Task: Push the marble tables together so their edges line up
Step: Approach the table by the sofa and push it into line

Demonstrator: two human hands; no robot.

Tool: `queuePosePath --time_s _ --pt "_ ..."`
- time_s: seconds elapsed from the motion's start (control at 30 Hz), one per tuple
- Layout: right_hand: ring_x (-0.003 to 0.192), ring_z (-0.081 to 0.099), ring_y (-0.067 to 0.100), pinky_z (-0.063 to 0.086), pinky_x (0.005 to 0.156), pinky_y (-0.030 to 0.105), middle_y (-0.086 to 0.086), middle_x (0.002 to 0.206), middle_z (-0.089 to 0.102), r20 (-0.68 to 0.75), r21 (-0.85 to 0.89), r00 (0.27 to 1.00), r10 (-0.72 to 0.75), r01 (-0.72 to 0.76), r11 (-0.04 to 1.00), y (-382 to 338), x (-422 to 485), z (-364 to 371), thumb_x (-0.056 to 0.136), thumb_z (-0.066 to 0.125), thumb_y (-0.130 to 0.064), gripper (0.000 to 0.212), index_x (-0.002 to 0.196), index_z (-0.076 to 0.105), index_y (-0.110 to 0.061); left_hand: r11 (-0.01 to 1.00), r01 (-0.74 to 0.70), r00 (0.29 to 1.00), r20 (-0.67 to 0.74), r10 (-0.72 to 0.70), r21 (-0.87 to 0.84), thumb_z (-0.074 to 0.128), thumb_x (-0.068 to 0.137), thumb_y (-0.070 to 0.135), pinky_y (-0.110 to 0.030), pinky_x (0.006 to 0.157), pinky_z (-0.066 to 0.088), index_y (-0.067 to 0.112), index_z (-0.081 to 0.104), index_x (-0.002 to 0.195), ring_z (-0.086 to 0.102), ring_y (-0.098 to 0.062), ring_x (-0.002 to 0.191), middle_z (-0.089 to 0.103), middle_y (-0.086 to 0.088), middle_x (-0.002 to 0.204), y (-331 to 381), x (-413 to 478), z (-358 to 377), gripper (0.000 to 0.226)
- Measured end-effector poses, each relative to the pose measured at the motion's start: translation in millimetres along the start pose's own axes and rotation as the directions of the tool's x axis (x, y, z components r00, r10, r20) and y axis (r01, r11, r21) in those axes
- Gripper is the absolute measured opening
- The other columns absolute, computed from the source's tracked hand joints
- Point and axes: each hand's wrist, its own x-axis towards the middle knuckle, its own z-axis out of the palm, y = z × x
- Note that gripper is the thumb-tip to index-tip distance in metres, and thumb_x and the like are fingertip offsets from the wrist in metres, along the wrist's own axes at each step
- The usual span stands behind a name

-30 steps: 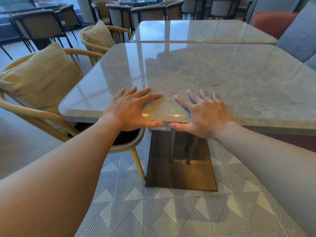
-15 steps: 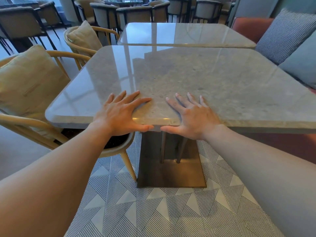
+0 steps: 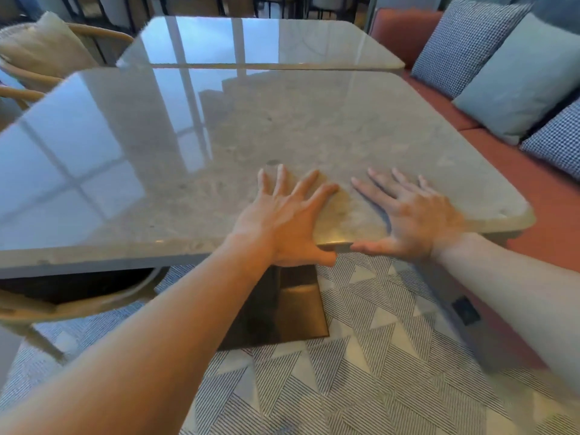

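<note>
While bracing at the near edge, pressing left hand (image 3: 282,221) and right hand (image 3: 414,221) flat, fingers splayed, thumbs hooking under the near marble table (image 3: 157,183): gripping nothing. Judging it heavy, slick. Nearly touching the far marble table (image 3: 251,42), sitting offset rightward.

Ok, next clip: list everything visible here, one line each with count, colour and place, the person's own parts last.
near marble table: 1, grey, centre, under both hands
far marble table: 1, grey, behind it, edges close
table base: 1, dark metal, under the near table
wooden chairs: 2 at least, tan, left
chair cushion: 1, beige, far left
bench seat: 1, rust red, right
checked cushions: 2, blue-white, on bench
plain cushion: 1, pale blue, between them
carpet: 1, striped triangles, floor
left hand: flat on near edge
right hand: flat on near edge
</note>
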Motion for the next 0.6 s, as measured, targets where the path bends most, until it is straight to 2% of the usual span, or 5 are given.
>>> queuePosePath --time_s 0.1,0.17,0.27,0.4,0.6 --pt "0.163 0.026 0.041 0.023 0.126 0.066 0.002 0.179 0.022 -0.019 -0.007 1.0 -0.007 0.006 1.0 5.8 3.5 1.6 0.054 0.006 -0.111 0.137 0.17 0.017 -0.039 0.999 0.039 0.999 -0.012 -0.039 -0.003 0.031 0.052 0.097 -0.074 0.128 0.006 0.044 0.004 0.165 0.004 -0.054 0.164 0.003 0.001 0.181 1.7 0.5 -2.8 0.127" --pt "0.164 0.024 0.039 0.023 0.127 0.065 0.001 0.18 0.019 -0.025 -0.015 1.0 -0.011 0.011 1.0 8.4 5.4 -0.3 0.056 0.01 -0.107 0.133 0.171 0.014 -0.04 0.998 0.058 0.998 0.009 -0.057 -0.015 0.037 0.057 0.098 -0.073 0.129 0.006 0.045 0.005 0.165 0.004 -0.053 0.164 0.004 0.001 0.181 2.2 1.9 -6.1 0.125" --pt "0.165 0.021 0.038 0.022 0.128 0.063 0.0 0.181 0.016 -0.039 -0.02 0.999 -0.015 0.014 1.0 13.3 7.4 0.3 0.056 0.006 -0.106 0.132 0.171 0.01 -0.041 0.998 0.063 0.998 0.003 -0.063 -0.02 0.051 0.065 0.096 -0.072 0.13 0.006 0.046 0.006 0.165 0.005 -0.051 0.165 0.004 0.002 0.182 5.0 6.1 -5.6 0.12" --pt "0.165 0.022 0.038 0.022 0.127 0.065 0.001 0.18 0.019 -0.055 0.006 0.998 -0.023 0.024 1.0 18.3 10.2 1.8 0.055 0.008 -0.107 0.132 0.17 0.013 -0.042 0.997 0.07 0.997 -0.022 -0.07 -0.036 0.04 0.057 0.098 -0.07 0.13 0.009 0.049 0.009 0.163 0.01 -0.049 0.165 0.01 0.004 0.181 4.8 9.6 -3.8 0.121" --pt "0.164 0.023 0.039 0.021 0.127 0.066 0.001 0.18 0.02 -0.077 0.017 0.996 -0.038 0.04 0.999 30.2 17.1 3.8 0.055 0.008 -0.107 0.133 0.17 0.016 -0.041 0.995 0.087 0.995 -0.039 -0.089 -0.049 0.045 0.058 0.097 -0.068 0.13 0.01 0.049 0.012 0.164 0.011 -0.048 0.165 0.012 0.005 0.181 8.9 17.8 -4.8 0.121"
